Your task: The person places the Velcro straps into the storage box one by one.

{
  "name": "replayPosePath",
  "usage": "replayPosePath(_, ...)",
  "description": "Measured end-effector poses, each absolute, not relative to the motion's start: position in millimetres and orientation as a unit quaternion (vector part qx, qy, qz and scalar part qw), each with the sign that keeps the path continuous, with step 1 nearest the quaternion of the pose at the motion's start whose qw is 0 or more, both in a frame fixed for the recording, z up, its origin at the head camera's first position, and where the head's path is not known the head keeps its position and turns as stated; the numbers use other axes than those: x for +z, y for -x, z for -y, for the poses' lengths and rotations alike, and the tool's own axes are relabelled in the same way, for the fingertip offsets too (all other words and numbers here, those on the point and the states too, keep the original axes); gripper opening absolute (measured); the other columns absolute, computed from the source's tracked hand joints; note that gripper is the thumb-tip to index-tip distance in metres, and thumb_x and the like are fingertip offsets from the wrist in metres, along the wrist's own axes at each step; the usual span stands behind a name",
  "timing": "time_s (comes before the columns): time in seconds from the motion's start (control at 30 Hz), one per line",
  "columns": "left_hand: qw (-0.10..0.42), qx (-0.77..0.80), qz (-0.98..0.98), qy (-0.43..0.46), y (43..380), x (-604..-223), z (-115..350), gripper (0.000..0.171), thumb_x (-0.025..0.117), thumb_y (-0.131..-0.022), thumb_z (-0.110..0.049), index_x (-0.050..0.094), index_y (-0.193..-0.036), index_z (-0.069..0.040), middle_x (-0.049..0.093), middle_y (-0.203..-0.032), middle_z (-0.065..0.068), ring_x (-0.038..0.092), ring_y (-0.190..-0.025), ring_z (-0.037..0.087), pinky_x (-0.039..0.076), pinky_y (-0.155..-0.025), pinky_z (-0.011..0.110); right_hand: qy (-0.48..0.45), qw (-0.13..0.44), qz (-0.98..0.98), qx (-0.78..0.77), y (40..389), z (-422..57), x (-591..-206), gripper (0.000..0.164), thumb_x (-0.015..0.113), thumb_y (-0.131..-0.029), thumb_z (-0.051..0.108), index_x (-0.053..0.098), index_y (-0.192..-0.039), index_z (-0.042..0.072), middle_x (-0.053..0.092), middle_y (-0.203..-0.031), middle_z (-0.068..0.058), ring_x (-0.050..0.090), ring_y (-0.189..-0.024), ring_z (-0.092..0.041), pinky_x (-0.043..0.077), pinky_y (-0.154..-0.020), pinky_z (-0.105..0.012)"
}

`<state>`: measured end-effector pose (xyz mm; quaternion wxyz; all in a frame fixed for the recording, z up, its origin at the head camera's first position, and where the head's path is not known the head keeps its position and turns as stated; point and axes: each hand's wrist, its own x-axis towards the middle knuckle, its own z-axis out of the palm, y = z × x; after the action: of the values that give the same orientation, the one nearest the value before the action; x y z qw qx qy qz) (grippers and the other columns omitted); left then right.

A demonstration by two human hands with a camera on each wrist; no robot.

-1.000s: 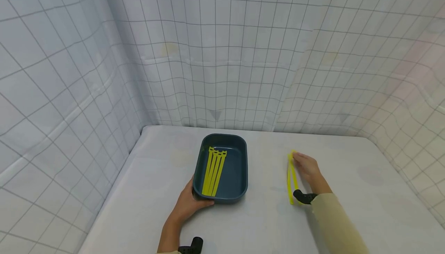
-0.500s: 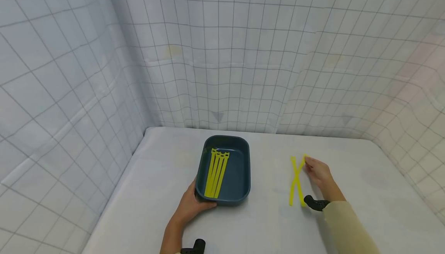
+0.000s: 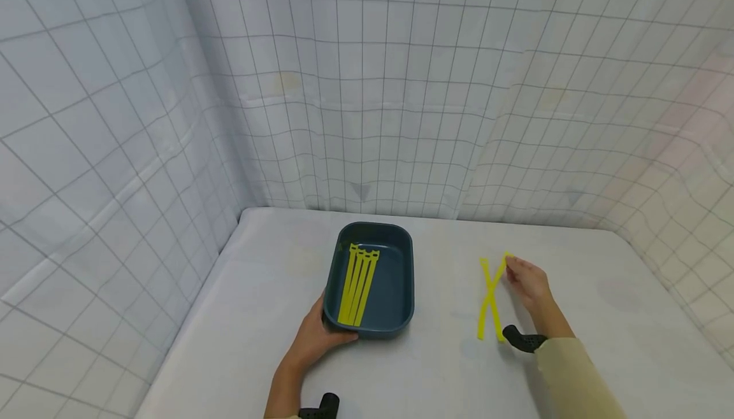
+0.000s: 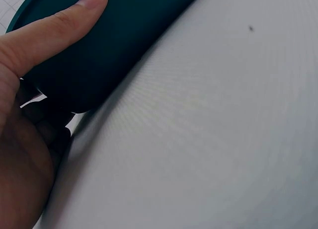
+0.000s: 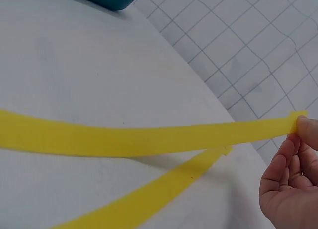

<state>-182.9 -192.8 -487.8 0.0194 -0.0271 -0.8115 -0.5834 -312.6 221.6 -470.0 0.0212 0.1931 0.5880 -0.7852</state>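
A dark teal rectangular tray [image 3: 391, 288] stands on the table left of centre, with several yellow cable straps [image 3: 357, 285] side by side in its left half. My left hand [image 3: 314, 337] grips its near left corner; in the left wrist view the thumb [image 4: 64, 28] lies along the outer wall and the other fingers are mostly hidden behind the corner. Off to the right, my right hand [image 3: 530, 284] pinches one end of a yellow cable strap [image 5: 189, 134] between thumb and fingertips. That strap crosses over a second strap [image 5: 164, 191] lying on the table, making an X.
White cloth covers the table [image 3: 441, 368]. Gridded white curtains [image 3: 367, 100] hang behind it and along both sides. A black wrist mount [image 3: 523, 340] sits at the right wrist, close to the straps' near ends, and another [image 3: 322, 407] at the left wrist.
My right hand has moved right with the pinched strap's far end, so the two straps now cross instead of lying with their far ends together. My left hand keeps its grip on the tray.
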Motion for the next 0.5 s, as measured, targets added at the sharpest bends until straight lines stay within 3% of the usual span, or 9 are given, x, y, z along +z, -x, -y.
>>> replayPosePath(0.17,0.025,-0.572,0.819,0.026,193,-514,198,0.111,0.089,-0.056,-0.029,0.025,-0.146,-0.02,0.034,-0.144,0.005,0.027,-0.132,0.025,0.021,-0.105,0.052,-0.174,0.006,-0.609,-0.774,310,-220,-469,0.01,0.065,-0.086,0.014,0.064,-0.075,0.013,0.058,-0.076,0.005,0.052,-0.074,-0.009,0.047,-0.07,-0.018)
replayPosePath(0.5,0.023,-0.57,0.821,0.02,192,-514,198,0.112,0.089,-0.054,-0.032,0.026,-0.146,-0.019,0.034,-0.144,0.005,0.027,-0.132,0.026,0.021,-0.105,0.052,-0.161,-0.019,-0.611,-0.775,303,-222,-463,0.01,0.065,-0.086,0.012,0.066,-0.076,0.015,0.059,-0.079,0.004,0.053,-0.077,-0.011,0.048,-0.072,-0.019)
